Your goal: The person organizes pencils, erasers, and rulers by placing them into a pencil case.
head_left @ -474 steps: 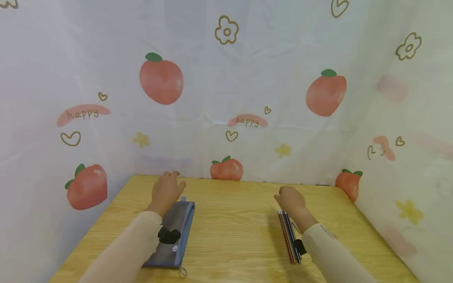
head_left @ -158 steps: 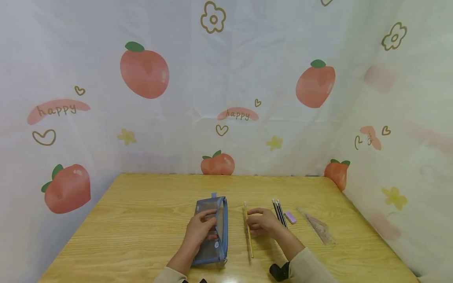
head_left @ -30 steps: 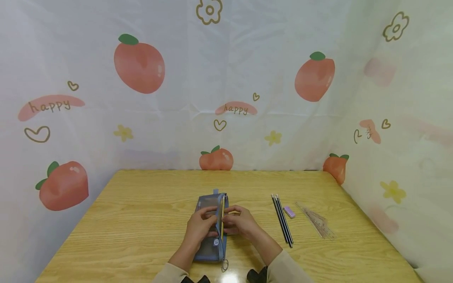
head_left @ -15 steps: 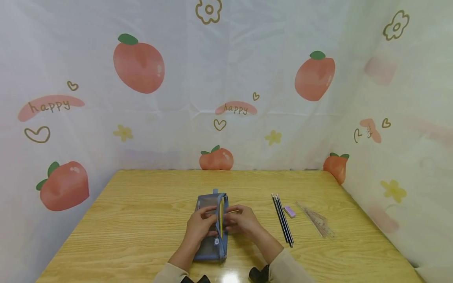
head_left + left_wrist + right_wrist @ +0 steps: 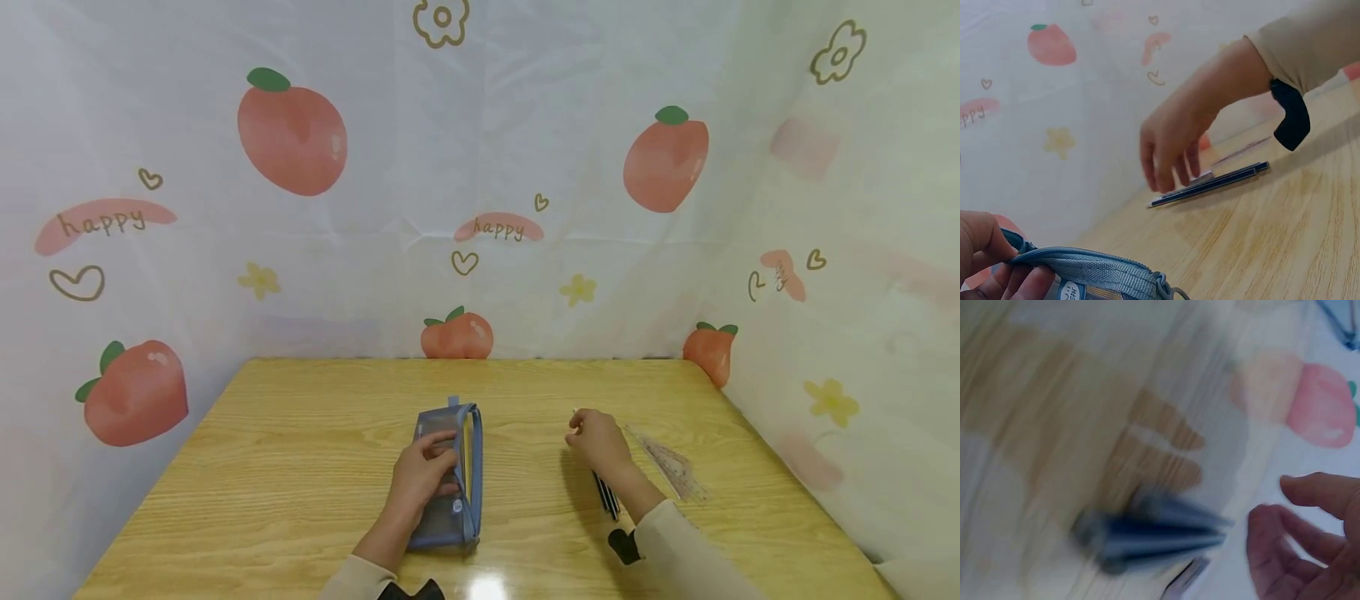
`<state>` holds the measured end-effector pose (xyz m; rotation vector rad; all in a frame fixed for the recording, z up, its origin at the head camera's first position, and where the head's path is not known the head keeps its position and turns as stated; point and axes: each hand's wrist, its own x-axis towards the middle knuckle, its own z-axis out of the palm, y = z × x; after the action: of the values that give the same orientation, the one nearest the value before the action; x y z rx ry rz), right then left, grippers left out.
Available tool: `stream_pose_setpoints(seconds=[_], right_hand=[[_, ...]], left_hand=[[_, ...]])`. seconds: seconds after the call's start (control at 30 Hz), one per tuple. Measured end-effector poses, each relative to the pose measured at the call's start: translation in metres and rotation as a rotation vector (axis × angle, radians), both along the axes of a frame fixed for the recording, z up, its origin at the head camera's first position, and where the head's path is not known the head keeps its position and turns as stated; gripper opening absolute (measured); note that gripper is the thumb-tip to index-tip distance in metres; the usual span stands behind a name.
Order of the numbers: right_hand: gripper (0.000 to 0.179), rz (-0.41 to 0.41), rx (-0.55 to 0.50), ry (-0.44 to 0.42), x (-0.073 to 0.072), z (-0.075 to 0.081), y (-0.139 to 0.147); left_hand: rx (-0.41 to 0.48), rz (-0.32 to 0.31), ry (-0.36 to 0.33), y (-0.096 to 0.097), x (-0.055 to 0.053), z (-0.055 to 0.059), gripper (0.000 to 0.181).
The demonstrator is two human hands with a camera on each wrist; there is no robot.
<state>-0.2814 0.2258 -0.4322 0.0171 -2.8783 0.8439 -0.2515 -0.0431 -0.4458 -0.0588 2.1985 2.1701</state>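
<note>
A blue-grey mesh pencil case [image 5: 442,531] lies on the table with its zip undone. My left hand [image 5: 415,477] rests on it and pinches the edge of its opening, as the left wrist view shows close up. Inside the opening lies a yellow pencil [image 5: 468,454]. Over to the right, my right hand [image 5: 600,442] hangs above several dark pencils [image 5: 606,497], partly covering them in the head view. Thumb and fingers of the right hand [image 5: 1304,544] stand apart with nothing between them in the right wrist view, where the pencils [image 5: 1154,532] are blurred.
Transparent set squares or rulers [image 5: 671,468] lie right of the dark pencils. A small eraser [image 5: 1186,578] shows beside the pencils in the right wrist view; the right hand hides it in the head view. A printed curtain [image 5: 390,275] stands behind the wooden table [image 5: 300,467].
Within the last half second my right hand has left the case and moved right, over the dark pencils. Earlier it carried the yellow pencil into the case. My left hand has kept its hold.
</note>
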Motion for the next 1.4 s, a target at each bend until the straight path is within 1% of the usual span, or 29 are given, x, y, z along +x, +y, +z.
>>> stream_pose_setpoints(seconds=[0.1, 0.17, 0.23, 0.27, 0.33, 0.47, 0.6, 0.73, 0.83, 0.9, 0.97, 1.07, 1.2, 1.4], right_hand=[[0.023, -0.027, 0.105, -0.014, 0.000, -0.003, 0.010], [0.020, -0.031, 0.127, -0.012, 0.000, -0.006, 0.013], [0.006, -0.031, 0.121, -0.015, 0.000, -0.008, 0.013], [0.005, -0.028, 0.114, -0.006, 0.000, -0.009, 0.013], [0.010, -0.026, 0.108, 0.007, 0.001, -0.009, 0.012], [0.013, -0.027, 0.104, 0.016, 0.002, -0.007, 0.011], [0.010, -0.049, 0.108, 0.007, 0.002, -0.008, 0.012], [0.015, -0.062, 0.117, 0.017, 0.001, -0.011, 0.013], [0.011, -0.058, 0.130, 0.013, 0.002, -0.010, 0.013], [0.014, -0.050, 0.136, 0.002, 0.004, -0.009, 0.011], [0.022, -0.038, 0.131, -0.006, 0.006, -0.008, 0.010], [0.028, -0.022, 0.112, 0.000, 0.007, -0.007, 0.008], [0.030, -0.009, 0.088, 0.012, 0.007, -0.008, 0.007], [0.033, -0.012, 0.037, -0.011, 0.005, -0.012, 0.009]], left_hand=[[0.001, -0.005, 0.010, -0.001, 0.000, 0.001, 0.045], [0.000, -0.011, 0.015, -0.001, 0.000, 0.001, 0.045], [-0.006, -0.018, 0.019, -0.001, 0.000, 0.001, 0.045], [-0.007, -0.020, 0.019, -0.002, 0.000, 0.000, 0.045], [-0.009, -0.022, 0.018, -0.001, 0.000, 0.000, 0.045], [-0.006, -0.023, 0.016, -0.001, 0.000, 0.000, 0.045], [-0.001, -0.026, 0.013, -0.002, -0.001, -0.001, 0.045], [-0.001, -0.019, 0.009, -0.001, -0.001, -0.001, 0.045], [-0.002, -0.017, 0.008, -0.001, -0.001, -0.001, 0.045], [-0.003, -0.016, 0.006, -0.001, -0.001, -0.001, 0.045], [-0.005, -0.016, 0.004, -0.001, -0.001, -0.002, 0.045], [-0.007, -0.015, 0.003, -0.001, -0.001, -0.002, 0.045], [-0.003, -0.015, 0.008, -0.001, 0.000, -0.002, 0.045], [-0.010, -0.016, 0.009, -0.001, 0.000, -0.002, 0.045]])
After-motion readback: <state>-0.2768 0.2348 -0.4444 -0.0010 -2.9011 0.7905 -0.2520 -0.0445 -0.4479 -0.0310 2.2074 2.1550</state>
